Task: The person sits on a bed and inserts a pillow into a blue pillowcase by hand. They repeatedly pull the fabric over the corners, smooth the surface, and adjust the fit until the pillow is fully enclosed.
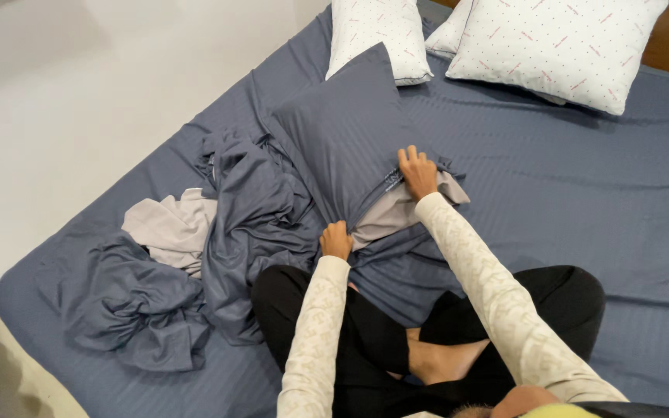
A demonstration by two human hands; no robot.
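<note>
Spread across the bed [582,201] is a slate-blue striped sheet, on which a pillow [350,139] in a matching blue pillowcase lies before the crossed legs. At the case's open end, a taupe inner pillow edge [396,213] is exposed. The hem is pinched by the closed fingers of the right hand [417,172] at its far corner, and by the closed fingers of the left hand [336,240] at its near corner. Crumpled blue and taupe linens [187,263] are heaped just to the left. Two white patterned pillows [559,42] are propped at the head.
</note>
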